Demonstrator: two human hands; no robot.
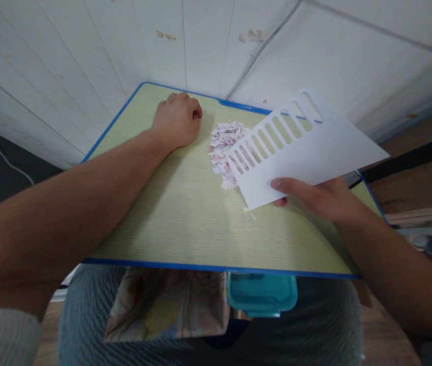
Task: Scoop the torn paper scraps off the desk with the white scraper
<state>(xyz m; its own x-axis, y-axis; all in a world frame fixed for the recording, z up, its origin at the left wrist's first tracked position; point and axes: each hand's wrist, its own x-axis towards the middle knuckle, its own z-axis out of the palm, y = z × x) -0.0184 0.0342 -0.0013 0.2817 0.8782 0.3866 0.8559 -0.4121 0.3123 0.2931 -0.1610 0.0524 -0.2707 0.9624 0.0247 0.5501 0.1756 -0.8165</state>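
Note:
My left hand [177, 119] is curled into a fist and rests on the table at its far left; nothing shows in it. In my right hand [315, 198] is a white slotted sheet [295, 157], pinched near its lower edge with the thumb on top. The sheet is tilted, and its row of rounded slots grows longer toward the far end. A pile of torn paper scraps [225, 145], whitish with pink and purple print, lies between the hands. The sheet's left end overlaps the pile in view; whether it touches the scraps I cannot tell.
The small table [170, 213] has a pale green top and blue rim. Behind it rises a white panelled wall [97, 46] with a hanging cable. Below the front edge are a turquoise lidded container [261, 292] and a patterned cloth [170, 310] at my lap.

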